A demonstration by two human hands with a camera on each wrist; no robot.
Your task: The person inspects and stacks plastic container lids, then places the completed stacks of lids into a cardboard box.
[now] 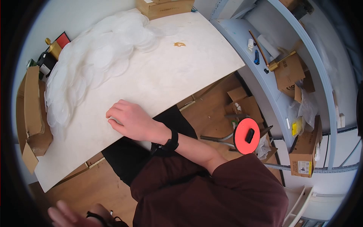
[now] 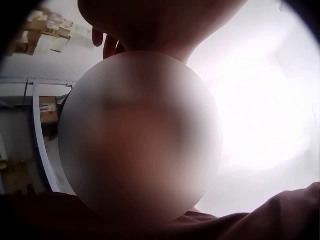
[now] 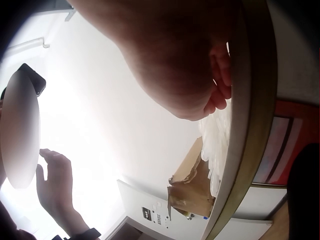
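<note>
My right hand (image 1: 130,119) rests on the white tabletop (image 1: 162,79) near its front edge, fingers loosely bent, with nothing seen in them. In the right wrist view its fingers (image 3: 220,82) lie at the table's surface, this side of the pile. A large spread of thin, translucent white discs (image 1: 102,45) overlaps along the far left of the table. My left hand (image 1: 70,217) is raised off the table at the lower left, blurred in the head view. In the right wrist view that left hand (image 3: 55,182) is held up with fingers extended.
An open cardboard box (image 1: 36,109) stands at the table's left end, and another carton (image 1: 166,8) at the far edge. A blue-grey shelf (image 1: 242,41) with boxes and tools runs along the right. A red round stool (image 1: 242,142) holding a black object stands on the wooden floor.
</note>
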